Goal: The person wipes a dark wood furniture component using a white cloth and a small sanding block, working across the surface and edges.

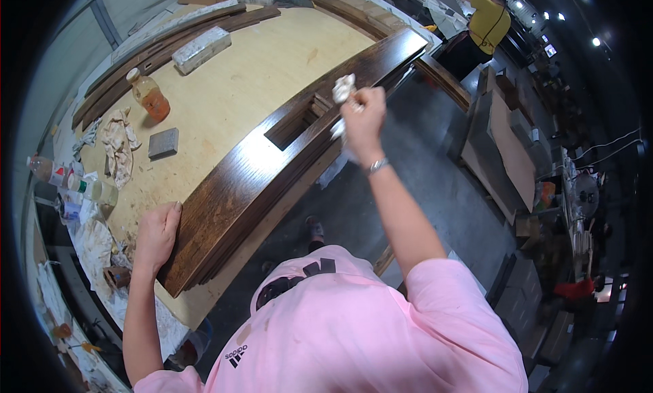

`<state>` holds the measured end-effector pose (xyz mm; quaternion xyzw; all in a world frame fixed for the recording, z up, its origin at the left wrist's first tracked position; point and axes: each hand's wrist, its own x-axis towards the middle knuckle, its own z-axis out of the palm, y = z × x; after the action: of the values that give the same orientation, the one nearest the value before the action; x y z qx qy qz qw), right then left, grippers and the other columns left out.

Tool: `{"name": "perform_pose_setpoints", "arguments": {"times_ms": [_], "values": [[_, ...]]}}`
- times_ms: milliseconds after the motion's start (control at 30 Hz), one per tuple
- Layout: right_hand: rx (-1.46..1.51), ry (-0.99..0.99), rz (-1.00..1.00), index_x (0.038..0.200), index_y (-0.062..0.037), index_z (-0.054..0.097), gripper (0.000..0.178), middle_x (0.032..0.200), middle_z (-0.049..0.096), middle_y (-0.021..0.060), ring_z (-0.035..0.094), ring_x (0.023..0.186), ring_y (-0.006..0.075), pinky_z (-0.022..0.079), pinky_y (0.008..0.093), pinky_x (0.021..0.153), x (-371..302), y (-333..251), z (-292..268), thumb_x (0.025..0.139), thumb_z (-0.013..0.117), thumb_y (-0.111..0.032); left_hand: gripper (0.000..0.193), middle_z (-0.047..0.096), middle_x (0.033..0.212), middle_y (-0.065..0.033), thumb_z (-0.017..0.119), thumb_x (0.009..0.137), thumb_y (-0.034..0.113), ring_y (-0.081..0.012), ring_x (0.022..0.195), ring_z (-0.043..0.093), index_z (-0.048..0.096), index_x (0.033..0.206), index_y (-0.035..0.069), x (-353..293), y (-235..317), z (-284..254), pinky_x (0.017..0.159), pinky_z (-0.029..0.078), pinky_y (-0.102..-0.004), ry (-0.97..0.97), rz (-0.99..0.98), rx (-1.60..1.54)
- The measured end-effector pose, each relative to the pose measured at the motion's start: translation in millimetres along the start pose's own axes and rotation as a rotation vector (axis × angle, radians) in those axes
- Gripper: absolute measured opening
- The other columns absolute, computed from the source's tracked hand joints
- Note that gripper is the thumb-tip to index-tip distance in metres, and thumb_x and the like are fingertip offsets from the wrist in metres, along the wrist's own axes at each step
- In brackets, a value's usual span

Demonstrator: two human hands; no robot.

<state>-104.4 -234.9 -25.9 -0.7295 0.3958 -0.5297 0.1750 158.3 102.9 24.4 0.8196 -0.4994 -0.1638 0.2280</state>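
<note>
A long dark brown, glossy wooden panel (228, 189) with a rectangular cutout lies slantwise along the near edge of the worktable, on top of more dark boards. My left hand (158, 233) is closed at the panel's left end, its thumb by the top edge and its other fingers partly hidden. Out over the panel's far right part, beyond the cutout, my right hand (366, 117) pinches a crumpled white cloth (344, 88). Part of the cloth hangs below the fingers, slightly blurred.
On the pale tabletop (272, 66) are a bottle of orange liquid (149, 97), a grey block (163, 143), a wrapped block (202, 50), a stained rag (119, 145) and dark wooden strips (163, 46). A person in yellow (488, 26) stands far right, near stacked cardboard (510, 148).
</note>
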Motion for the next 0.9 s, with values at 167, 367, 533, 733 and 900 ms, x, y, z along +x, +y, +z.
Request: {"name": "perform_pose_setpoints", "arguments": {"times_ms": [167,367,533,733,900], "values": [[0.077,-0.051,-0.014,0.077,-0.0003,0.060,0.012,0.091,0.052,0.0125,0.056,0.088,0.0296,0.047,0.0381,0.080,-18,-11,0,0.072,0.071,-0.001,0.042,0.050,0.070,-0.0277,0.048,0.103,0.029,-0.0445,0.066,0.053,0.053,0.078,-0.005,-1,1,2,0.062,0.041,-0.0471,0.033,0.026,-0.013],[0.255,-0.079,0.053,0.079,0.0008,0.058,0.011,0.087,0.053,0.0129,0.055,0.085,0.0301,0.047,0.0403,0.079,-55,-54,-3,0.076,0.068,0.000,0.040,0.052,0.072,-0.0281,0.049,0.102,0.028,-0.0455,0.068,0.055,0.055,0.080,-0.005,1,5,-2,0.063,0.041,-0.0481,0.000,0.021,-0.005],[0.647,-0.659,0.238,0.093,0.0007,0.071,0.010,0.090,0.063,0.0042,0.060,0.081,0.0131,0.048,0.0279,0.074,-109,-136,-32,0.085,0.071,-0.005,0.033,0.061,0.079,-0.0257,0.053,0.100,0.025,-0.0428,0.078,0.062,0.064,0.088,-0.004,-3,1,-2,0.071,0.048,-0.0444,0.019,-0.002,-0.004],[1.153,-0.530,0.745,0.105,0.0023,0.066,0.014,0.092,0.069,0.0043,0.064,0.079,0.0079,0.054,0.0236,0.069,-69,-137,-29,0.098,0.063,-0.009,0.018,0.074,0.097,-0.0165,0.069,0.087,0.008,-0.0270,0.087,0.071,0.072,0.103,-0.002,-9,58,2,0.080,0.054,-0.0353,0.330,0.257,-0.267],[1.371,-0.629,0.913,0.104,0.0018,0.066,0.012,0.092,0.069,0.0053,0.065,0.077,0.0084,0.054,0.0232,0.068,-78,-162,-26,0.099,0.063,-0.009,0.020,0.073,0.085,-0.0120,0.072,0.086,0.012,-0.0173,0.075,0.069,0.072,0.100,-0.001,-7,117,22,0.070,0.053,-0.0295,0.141,0.237,-0.495]]}}
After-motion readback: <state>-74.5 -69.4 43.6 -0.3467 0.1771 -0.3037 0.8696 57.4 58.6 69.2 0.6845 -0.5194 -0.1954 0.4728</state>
